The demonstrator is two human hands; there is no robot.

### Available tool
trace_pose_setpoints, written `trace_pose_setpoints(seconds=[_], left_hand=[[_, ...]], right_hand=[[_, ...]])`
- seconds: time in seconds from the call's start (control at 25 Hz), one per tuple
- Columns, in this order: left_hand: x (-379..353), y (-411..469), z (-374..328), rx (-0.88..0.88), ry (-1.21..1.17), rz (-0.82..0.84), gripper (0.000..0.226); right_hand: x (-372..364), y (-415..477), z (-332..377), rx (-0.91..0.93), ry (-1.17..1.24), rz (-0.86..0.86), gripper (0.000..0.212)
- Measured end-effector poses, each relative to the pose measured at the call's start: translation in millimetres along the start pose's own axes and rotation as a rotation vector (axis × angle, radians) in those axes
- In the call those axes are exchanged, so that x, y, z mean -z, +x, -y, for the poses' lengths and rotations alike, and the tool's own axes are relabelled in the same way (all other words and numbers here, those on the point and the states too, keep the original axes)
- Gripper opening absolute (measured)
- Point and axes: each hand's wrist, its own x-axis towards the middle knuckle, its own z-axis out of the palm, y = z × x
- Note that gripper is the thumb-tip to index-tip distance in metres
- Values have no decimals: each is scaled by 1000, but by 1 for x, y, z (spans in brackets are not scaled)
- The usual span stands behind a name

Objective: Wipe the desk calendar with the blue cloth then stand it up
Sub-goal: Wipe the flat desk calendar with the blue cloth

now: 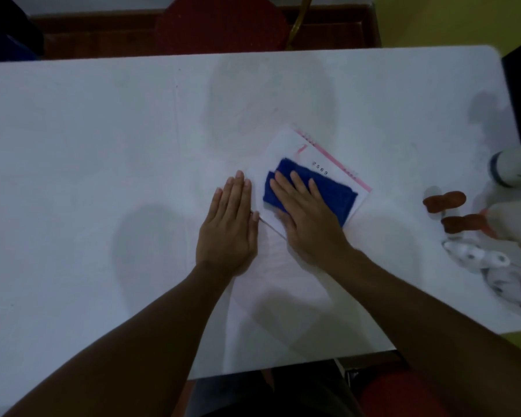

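On the left, the wide white table [87, 145] is bare. The person's left hand [227, 227] lies flat on it, palm down, fingers straight and together, grasping nothing; its thumb side and fingertips sit right against the near-left edge of the flat white desk calendar with a pink-trimmed edge [266, 159], apparently bracing it so it does not slide.

The calendar lies flat near the middle of the table, turned at an angle, with small printed digits showing near its far side. On top of it is the folded dark-blue cloth [334, 191], and the right hand [302, 212] presses down on the cloth's left part with an open palm and spread fingers — pressing rather than pinching, nothing curled around the fabric.

Further right, well apart from the calendar, a cluster of white and reddish-brown toy-like objects [475, 224] sits near the table's right edge; what they are is too blurred to tell.

As a judgement, the task is in its first half: the wiping looks under way, with the cloth in contact and part of the calendar's face uncovered beside it. How much has been wiped cannot be told. The calendar has not yet been stood up — that step, and setting the cloth aside, remain.
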Motion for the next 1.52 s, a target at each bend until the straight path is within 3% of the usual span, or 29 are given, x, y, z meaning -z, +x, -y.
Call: trace_pose_setpoints(seconds=[0.2,0.52,0.64,0.8,1.0,1.24,1.36,1.52], left_hand=[[0,2,0,1,5,-11,65],[-5,3,3,-18,13,-43,64],[-7,1,4,-15,33,-29,63],[-6,2,4,-15,35,-24,64],[-5,3,3,-26,10,-54,64],[-6,2,4,-21,11,-58,63],[-5,0,3,-24,20,-64,64],[-4,2,4,-26,16,-72,64]], right_hand=[[4,-74,-19,78,36,87,53],[14,57,-14,-118,70,-12,53],[3,29,0,-45,45,-23,53],[1,-41,-13,96,-8,90,54],[19,2,-33,-84,-14,19,53],[22,84,-12,-49,28,10,53],[16,46,-17,-80,53,-36,53],[7,-22,-24,-289,111,-117,54]])
